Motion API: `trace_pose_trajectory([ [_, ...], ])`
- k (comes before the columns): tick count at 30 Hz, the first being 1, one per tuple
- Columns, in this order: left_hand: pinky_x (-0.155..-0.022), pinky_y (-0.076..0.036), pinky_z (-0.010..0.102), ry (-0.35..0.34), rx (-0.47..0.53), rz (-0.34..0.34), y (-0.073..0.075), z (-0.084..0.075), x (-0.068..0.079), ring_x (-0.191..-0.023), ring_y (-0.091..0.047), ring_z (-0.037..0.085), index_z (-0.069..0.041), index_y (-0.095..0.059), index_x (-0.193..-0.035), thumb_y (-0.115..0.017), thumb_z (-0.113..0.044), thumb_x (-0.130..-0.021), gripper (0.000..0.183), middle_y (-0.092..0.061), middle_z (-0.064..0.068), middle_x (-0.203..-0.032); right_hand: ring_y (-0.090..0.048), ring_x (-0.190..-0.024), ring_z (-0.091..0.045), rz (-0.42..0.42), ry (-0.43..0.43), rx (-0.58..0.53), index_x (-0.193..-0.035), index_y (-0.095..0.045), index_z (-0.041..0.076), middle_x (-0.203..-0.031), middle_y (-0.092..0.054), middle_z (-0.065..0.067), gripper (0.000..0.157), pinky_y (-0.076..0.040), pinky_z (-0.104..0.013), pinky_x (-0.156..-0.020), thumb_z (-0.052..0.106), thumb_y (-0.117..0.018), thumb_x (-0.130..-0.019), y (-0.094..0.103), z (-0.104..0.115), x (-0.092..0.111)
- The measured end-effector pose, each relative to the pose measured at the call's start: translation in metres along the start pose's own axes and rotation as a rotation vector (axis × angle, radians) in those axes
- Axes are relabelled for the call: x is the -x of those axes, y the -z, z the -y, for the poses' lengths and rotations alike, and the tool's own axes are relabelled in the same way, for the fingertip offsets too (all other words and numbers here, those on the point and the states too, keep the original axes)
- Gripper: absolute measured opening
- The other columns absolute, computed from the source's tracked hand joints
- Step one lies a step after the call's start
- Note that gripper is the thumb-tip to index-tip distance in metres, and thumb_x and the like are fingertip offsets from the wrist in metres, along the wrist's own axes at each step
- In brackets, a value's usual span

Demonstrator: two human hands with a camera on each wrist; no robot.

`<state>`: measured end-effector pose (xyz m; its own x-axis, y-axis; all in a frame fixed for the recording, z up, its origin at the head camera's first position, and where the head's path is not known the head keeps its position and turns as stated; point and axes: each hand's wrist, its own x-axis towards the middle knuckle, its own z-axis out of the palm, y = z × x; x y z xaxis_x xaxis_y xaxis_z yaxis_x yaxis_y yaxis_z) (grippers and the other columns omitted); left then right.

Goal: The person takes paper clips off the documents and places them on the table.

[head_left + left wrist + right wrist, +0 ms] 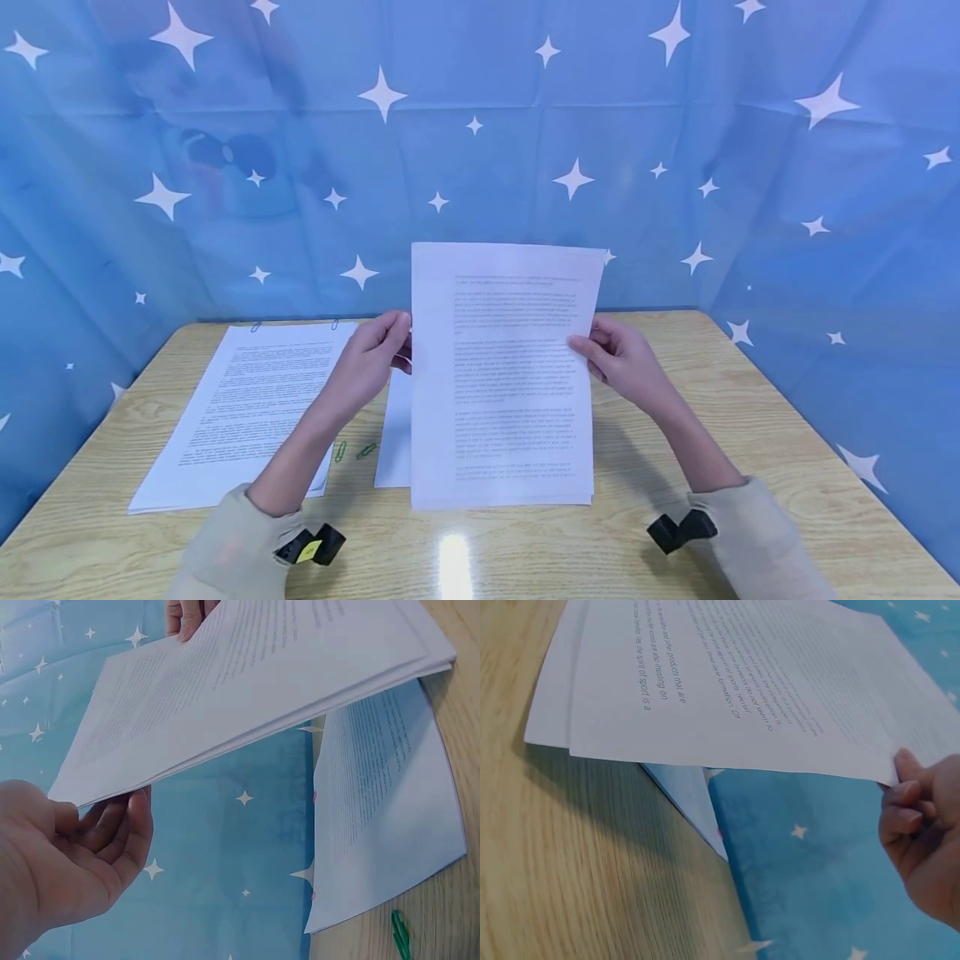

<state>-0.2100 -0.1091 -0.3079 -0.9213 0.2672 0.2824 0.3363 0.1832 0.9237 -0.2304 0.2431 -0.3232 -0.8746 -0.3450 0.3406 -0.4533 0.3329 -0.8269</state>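
Note:
A thin stack of printed sheets stands upright in front of me, its lower edges slightly out of line. My left hand pinches its left edge, thumb in front and fingers behind. At the right edge, my right hand grips the sheets between thumb and fingers. In the left wrist view several layers show along the near edge of the held sheets. Behind them, another printed stack lies on the table, mostly hidden in the head view; small pink marks show along its far edge.
Another printed stack lies at the left of the wooden table, dark clips on its top edge. Two green paper clips, one a loop and one tilted, lie beside it. A blue starred curtain hangs behind.

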Motion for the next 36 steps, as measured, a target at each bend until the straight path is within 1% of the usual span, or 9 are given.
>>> trace_pose_trajectory([
  [6, -0.075, -0.056, 0.039, -0.006, -0.045, 0.05, 0.0, -0.002, 0.001, -0.08, -0.062, 0.027, 0.0, -0.068, -0.114, -0.053, -0.026, -0.107, 0.031, -0.068, 0.012, -0.093, -0.035, -0.044, -0.016, -0.016, -0.009, -0.006, -0.129, -0.061, 0.001, -0.077, -0.066, -0.012, 0.028, -0.026, -0.029, -0.038, 0.014, -0.057, -0.104, 0.003, -0.001, 0.0],
  [10, -0.074, -0.056, 0.039, -0.022, -0.104, 0.081, 0.001, -0.001, 0.002, -0.075, -0.063, 0.03, -0.003, -0.07, -0.096, -0.062, -0.025, -0.103, 0.025, -0.065, 0.01, -0.079, -0.034, -0.044, -0.018, -0.027, -0.012, -0.007, -0.13, -0.06, 0.001, -0.073, -0.063, -0.013, 0.029, -0.025, -0.03, -0.038, 0.015, -0.057, -0.105, 0.005, 0.0, 0.001],
  [14, -0.067, -0.054, 0.034, -0.049, -0.143, 0.122, 0.001, 0.0, 0.004, -0.07, -0.061, 0.031, -0.004, -0.059, -0.075, -0.064, -0.023, -0.101, 0.033, -0.053, 0.012, -0.066, -0.033, -0.044, -0.019, -0.044, -0.011, 0.001, -0.126, -0.061, 0.0, -0.062, -0.053, -0.01, 0.027, -0.024, -0.03, -0.038, 0.016, -0.057, -0.105, 0.006, 0.002, 0.002],
  [18, -0.055, -0.044, 0.031, -0.054, -0.197, 0.155, 0.002, 0.0, 0.005, -0.062, -0.056, 0.027, -0.005, -0.055, -0.069, -0.064, -0.024, -0.101, 0.039, -0.056, 0.013, -0.064, -0.034, -0.044, -0.017, -0.077, -0.011, 0.019, -0.118, -0.063, -0.002, -0.058, -0.046, -0.005, 0.023, -0.025, -0.031, -0.039, 0.017, -0.058, -0.105, 0.007, 0.004, 0.003],
  [22, -0.049, -0.033, 0.029, -0.052, -0.232, 0.176, 0.001, 0.0, 0.006, -0.057, -0.052, 0.022, -0.006, -0.059, -0.069, -0.065, -0.023, -0.101, 0.037, -0.06, 0.01, -0.064, -0.035, -0.045, -0.015, -0.109, -0.021, 0.023, -0.113, -0.063, -0.002, -0.059, -0.046, -0.009, 0.022, -0.027, -0.03, -0.04, 0.018, -0.059, -0.104, 0.008, 0.006, 0.003],
  [26, -0.049, -0.031, 0.028, -0.056, -0.255, 0.145, 0.0, 0.001, 0.006, -0.054, -0.049, 0.021, -0.008, -0.058, -0.066, -0.067, -0.02, -0.1, 0.037, -0.058, 0.004, -0.061, -0.036, -0.046, -0.016, -0.121, -0.035, 0.013, -0.111, -0.063, -0.002, -0.061, -0.049, -0.008, 0.023, -0.027, -0.031, -0.04, 0.019, -0.06, -0.104, 0.008, 0.007, 0.003],
  [29, -0.049, -0.032, 0.028, -0.058, -0.275, 0.096, -0.001, 0.001, 0.006, -0.053, -0.049, 0.02, -0.008, -0.057, -0.065, -0.067, -0.019, -0.099, 0.037, -0.058, 0.006, -0.061, -0.036, -0.046, -0.016, -0.108, -0.047, -0.009, -0.111, -0.062, -0.002, -0.063, -0.051, -0.007, 0.024, -0.026, -0.031, -0.04, 0.021, -0.059, -0.104, 0.009, 0.006, 0.003],
  [33, -0.049, -0.035, 0.028, -0.055, -0.289, 0.047, -0.002, 0.002, 0.005, -0.053, -0.049, 0.02, -0.009, -0.058, -0.065, -0.067, -0.018, -0.099, 0.036, -0.06, 0.012, -0.063, -0.036, -0.046, -0.019, -0.067, -0.05, -0.028, -0.11, -0.06, -0.002, -0.062, -0.049, -0.008, 0.023, -0.028, -0.032, -0.04, 0.02, -0.058, -0.105, 0.01, 0.005, 0.003],
  [36, -0.049, -0.036, 0.028, -0.041, -0.278, 0.016, -0.002, 0.003, 0.003, -0.054, -0.051, 0.021, -0.009, -0.057, -0.066, -0.067, -0.019, -0.099, 0.037, -0.06, 0.01, -0.062, -0.037, -0.046, -0.022, -0.012, -0.034, -0.03, -0.112, -0.06, -0.002, -0.062, -0.048, -0.012, 0.02, -0.03, -0.035, -0.04, 0.016, -0.058, -0.105, 0.013, 0.004, 0.003],
])
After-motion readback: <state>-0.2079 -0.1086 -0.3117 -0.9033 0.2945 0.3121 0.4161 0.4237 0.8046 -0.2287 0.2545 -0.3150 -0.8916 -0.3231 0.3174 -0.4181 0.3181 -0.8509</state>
